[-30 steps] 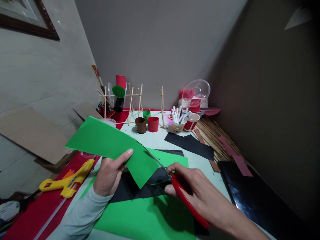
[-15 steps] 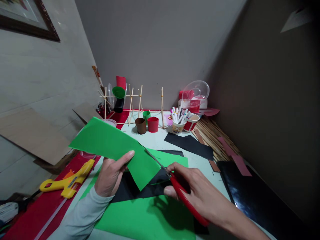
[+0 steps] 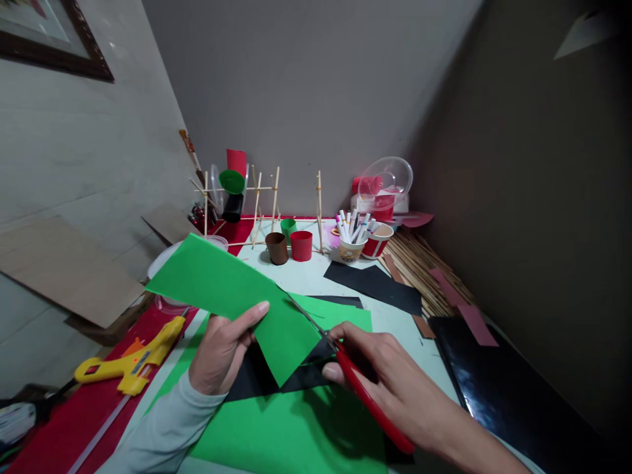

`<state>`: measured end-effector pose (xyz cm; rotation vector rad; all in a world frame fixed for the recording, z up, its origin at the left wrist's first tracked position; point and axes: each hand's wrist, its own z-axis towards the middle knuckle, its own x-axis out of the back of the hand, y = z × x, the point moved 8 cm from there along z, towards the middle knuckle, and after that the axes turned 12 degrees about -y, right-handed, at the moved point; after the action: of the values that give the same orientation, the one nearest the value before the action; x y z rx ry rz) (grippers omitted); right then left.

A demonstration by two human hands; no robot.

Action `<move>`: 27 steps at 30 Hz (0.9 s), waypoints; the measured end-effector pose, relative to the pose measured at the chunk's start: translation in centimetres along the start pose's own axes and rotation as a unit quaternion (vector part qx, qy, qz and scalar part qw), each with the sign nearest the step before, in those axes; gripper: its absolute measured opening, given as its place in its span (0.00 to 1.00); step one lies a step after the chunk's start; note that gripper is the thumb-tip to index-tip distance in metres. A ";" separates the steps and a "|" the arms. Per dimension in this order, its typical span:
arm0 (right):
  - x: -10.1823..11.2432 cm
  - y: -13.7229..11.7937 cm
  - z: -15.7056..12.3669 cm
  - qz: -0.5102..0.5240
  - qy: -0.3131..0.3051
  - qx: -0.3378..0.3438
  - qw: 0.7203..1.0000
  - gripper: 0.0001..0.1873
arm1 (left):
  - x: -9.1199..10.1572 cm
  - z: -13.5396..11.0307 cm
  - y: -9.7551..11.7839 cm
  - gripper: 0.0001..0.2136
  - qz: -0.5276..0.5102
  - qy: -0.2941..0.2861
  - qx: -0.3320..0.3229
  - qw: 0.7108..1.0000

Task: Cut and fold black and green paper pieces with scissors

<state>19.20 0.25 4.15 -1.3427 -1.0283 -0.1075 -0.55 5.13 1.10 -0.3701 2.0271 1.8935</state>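
My left hand [image 3: 224,349] pinches a bright green sheet [image 3: 212,273], thumb on top and the other fingers underneath. The sheet is held tilted above the table, its lower corner hanging down. My right hand [image 3: 390,378] is wrapped round the red handles of a pair of scissors [image 3: 365,398]. The scissor blades lie along the sheet's right edge, pointing up and left; a thin green strip shows under them. Below the hands, a black sheet [image 3: 251,375] rests on a larger green sheet [image 3: 296,434].
A yellow glue gun [image 3: 133,365] lies at left on red cloth. Behind stand a brown cup [image 3: 277,248], a red cup [image 3: 301,246], a green cup and a stick frame [image 3: 320,210]. A marker cup [image 3: 351,250], black strips [image 3: 372,284] and wooden sticks [image 3: 424,276] are at right.
The green sheet and my left hand have shifted slightly to the right and down. The scissors stay at almost the same place on the sheet's edge.
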 end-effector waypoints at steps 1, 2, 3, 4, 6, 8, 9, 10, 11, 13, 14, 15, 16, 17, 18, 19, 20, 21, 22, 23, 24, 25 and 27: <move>0.0 0.0 -0.1 -0.005 0.001 0.001 1.000 0.16 | 0.0 0.0 0.0 0.15 0.000 0.001 0.001 1.000; -0.1 0.0 -0.1 -0.009 0.001 0.000 1.000 0.16 | 0.0 0.0 0.0 0.14 0.000 0.002 0.001 1.000; -0.1 0.0 -0.2 -0.012 0.000 0.000 1.000 0.16 | -0.1 0.0 -0.1 0.14 0.000 0.002 0.003 1.000; -0.2 0.0 -0.2 -0.013 -0.002 0.000 1.000 0.16 | -0.1 0.0 -0.1 0.13 0.000 0.000 0.004 1.000; -0.2 0.0 -0.2 -0.013 -0.005 0.002 1.000 0.16 | -0.1 0.0 -0.2 0.13 0.000 -0.002 0.005 1.000; -0.1 0.0 -0.1 -0.012 -0.005 0.002 1.000 0.15 | -0.1 0.1 -0.2 0.14 -0.001 -0.004 0.005 1.000; 0.0 0.1 0.0 -0.012 -0.005 -0.002 1.000 0.16 | 0.0 0.1 -0.2 0.14 0.000 -0.005 0.004 1.000; 0.1 0.1 0.0 -0.015 -0.003 -0.006 1.000 0.16 | 0.0 0.0 -0.2 0.14 0.003 -0.006 0.003 1.000; 0.2 0.1 0.1 -0.021 0.001 -0.011 1.000 0.17 | -0.1 0.0 -0.1 0.14 0.007 -0.007 0.003 1.000; 0.3 0.1 0.2 -0.033 0.004 -0.018 0.999 0.18 | -0.2 -0.1 -0.1 0.13 0.011 -0.012 0.005 1.000; 0.3 0.1 0.2 -0.036 0.004 -0.017 0.999 0.19 | -0.2 -0.1 -0.1 0.13 0.008 -0.013 0.007 1.000; 0.2 0.0 0.3 -0.038 0.003 -0.016 0.999 0.19 | -0.3 -0.1 -0.2 0.12 0.003 -0.013 0.010 1.000; 0.2 0.0 0.3 -0.038 0.003 -0.014 0.999 0.19 | -0.3 -0.1 -0.2 0.12 -0.002 -0.012 0.015 1.000; 0.1 0.0 0.3 -0.037 0.003 -0.011 0.999 0.19 | -0.4 -0.1 -0.3 0.12 -0.007 -0.010 0.019 1.000; 0.1 0.0 0.3 -0.035 0.005 -0.010 0.999 0.19 | -0.4 -0.1 -0.4 0.13 -0.011 -0.008 0.024 1.000; 0.1 0.0 0.3 -0.033 0.009 -0.009 0.999 0.19 | -0.4 -0.1 -0.5 0.13 -0.013 -0.007 0.029 0.999; 0.1 0.0 0.3 -0.031 0.013 -0.008 0.999 0.18 | -0.5 -0.1 -0.6 0.13 -0.015 -0.009 0.034 0.999; 0.2 0.0 0.2 -0.029 0.017 -0.006 0.999 0.18 | -0.5 -0.1 -0.6 0.13 -0.017 -0.011 0.036 0.999; 0.2 0.0 0.2 -0.027 0.019 -0.003 0.999 0.17 | -0.5 -0.1 -0.7 0.13 -0.020 -0.014 0.036 0.999; 0.2 -0.1 0.1 -0.027 0.021 0.000 0.999 0.16 | -0.5 -0.1 -0.7 0.13 -0.022 -0.015 0.035 0.999; 0.2 -0.1 0.1 -0.029 0.022 0.004 0.999 0.16 | -0.5 -0.1 -0.8 0.12 -0.025 -0.015 0.035 0.999; 0.2 -0.2 0.1 -0.030 0.020 0.008 0.999 0.16 | -0.5 -0.1 -0.8 0.12 -0.029 -0.013 0.034 0.999; 0.2 -0.3 0.0 -0.028 0.016 0.017 0.999 0.16 | -0.5 -0.1 -0.9 0.12 -0.036 -0.011 0.039 0.999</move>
<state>19.12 0.28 4.47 -1.2767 -1.0364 -0.1531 0.22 4.95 0.49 -0.3930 2.0387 1.7628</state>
